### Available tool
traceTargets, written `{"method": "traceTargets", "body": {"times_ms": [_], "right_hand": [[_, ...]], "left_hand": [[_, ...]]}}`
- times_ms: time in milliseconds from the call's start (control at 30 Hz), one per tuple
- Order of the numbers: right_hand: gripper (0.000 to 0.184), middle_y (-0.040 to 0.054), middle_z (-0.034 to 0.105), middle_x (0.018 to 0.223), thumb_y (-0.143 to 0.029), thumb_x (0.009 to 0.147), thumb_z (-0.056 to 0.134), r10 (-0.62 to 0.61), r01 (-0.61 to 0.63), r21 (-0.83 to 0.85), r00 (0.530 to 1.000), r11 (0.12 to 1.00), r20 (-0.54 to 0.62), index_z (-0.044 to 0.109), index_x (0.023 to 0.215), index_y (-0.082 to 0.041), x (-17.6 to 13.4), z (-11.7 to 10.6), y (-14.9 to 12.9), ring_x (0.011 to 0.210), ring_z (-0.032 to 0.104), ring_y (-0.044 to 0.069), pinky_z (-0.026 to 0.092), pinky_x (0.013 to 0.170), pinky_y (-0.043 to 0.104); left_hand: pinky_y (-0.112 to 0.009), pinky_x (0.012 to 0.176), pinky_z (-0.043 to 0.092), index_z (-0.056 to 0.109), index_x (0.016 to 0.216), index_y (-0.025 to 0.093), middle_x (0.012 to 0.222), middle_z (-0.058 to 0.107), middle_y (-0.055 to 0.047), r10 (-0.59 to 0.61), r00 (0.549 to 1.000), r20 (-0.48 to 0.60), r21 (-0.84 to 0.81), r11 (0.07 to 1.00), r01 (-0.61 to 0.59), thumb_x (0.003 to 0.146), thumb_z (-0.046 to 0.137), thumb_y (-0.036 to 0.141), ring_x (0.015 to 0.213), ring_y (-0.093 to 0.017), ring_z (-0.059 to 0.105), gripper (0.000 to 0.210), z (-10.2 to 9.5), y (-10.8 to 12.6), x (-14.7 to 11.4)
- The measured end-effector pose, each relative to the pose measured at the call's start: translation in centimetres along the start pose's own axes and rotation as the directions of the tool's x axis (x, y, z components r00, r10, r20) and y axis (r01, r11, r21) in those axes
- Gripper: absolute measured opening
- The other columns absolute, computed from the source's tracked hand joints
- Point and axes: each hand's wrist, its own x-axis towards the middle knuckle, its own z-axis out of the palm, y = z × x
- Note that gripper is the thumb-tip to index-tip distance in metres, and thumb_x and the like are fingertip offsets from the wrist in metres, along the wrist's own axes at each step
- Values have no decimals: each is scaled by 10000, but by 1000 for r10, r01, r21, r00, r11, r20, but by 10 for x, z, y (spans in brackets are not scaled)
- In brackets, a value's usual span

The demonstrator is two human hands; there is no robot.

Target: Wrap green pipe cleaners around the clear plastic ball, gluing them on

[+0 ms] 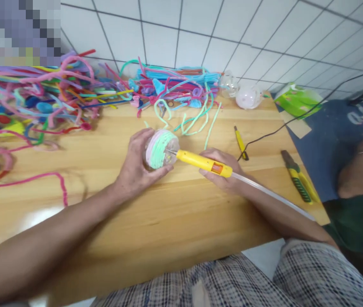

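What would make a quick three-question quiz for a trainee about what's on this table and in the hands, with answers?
1. Which tool does the right hand hold?
2. True or false: the pliers lie on the table, at the right of the picture.
3. The left hand grips: A, the pliers; B, a partly green-wrapped ball; C, a pink strip.

Key: 1, a yellow glue gun; 2, true; 3, B.
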Motion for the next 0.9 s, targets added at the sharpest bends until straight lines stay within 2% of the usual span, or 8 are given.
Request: {"method": "traceTargets", "body": {"times_ms": [200, 433, 600, 767, 900], "right_hand": [[208, 34, 818, 1096, -315, 1065, 744, 12, -12, 7, 1000, 1000, -17, 673, 1260, -307, -2, 2, 1, 957, 819, 215, 656, 810, 338], [243, 36, 820, 1108, -306, 1058, 758, 11, -11, 13, 1000, 1000, -9, 673, 1286, -308, -2, 3, -1, 966, 827, 215, 668, 809, 339], [234, 38, 821, 1096, -306, 1060, 749, -7, 8, -16, 1000, 1000, 13, 668, 1280, -310, -1, 2, -1, 946, 828, 218, 674, 803, 344], [212, 22, 817, 1066, -298, 1058, 744, 23, -23, -29, 1000, 999, -15, 675, 1258, -319, -2, 3, 0, 936, 826, 218, 670, 806, 348], [239, 30, 823, 1099, -295, 1053, 757, -14, 14, -15, 1000, 1000, -2, 673, 1277, -310, -1, 2, -1, 975, 830, 219, 674, 829, 341]], "left_hand": [[-586, 1321, 516, 371, 1701, 289, 1639, 530, -169, 79, 996, 29, 67, 994, -80, 978, 856, 593, 1576, -371, 542, 922, -1, 1, 3], [-592, 1296, 524, 367, 1708, 290, 1628, 537, -177, 122, 992, 15, 73, 990, -122, 983, 852, 599, 1553, -372, 553, 925, 1, 0, 4], [-618, 1313, 501, 357, 1710, 311, 1648, 532, -173, 108, 994, 36, 70, 991, -110, 969, 868, 603, 1566, -382, 543, 946, 0, -2, 4], [-623, 1316, 508, 360, 1707, 303, 1653, 527, -184, 93, 994, 50, 62, 993, -96, 959, 879, 590, 1572, -387, 542, 954, -1, -2, 3], [-637, 1313, 514, 378, 1708, 316, 1650, 535, -180, 93, 995, 25, 25, 995, -94, 953, 886, 599, 1571, -394, 540, 954, 1, -2, 3]]}}
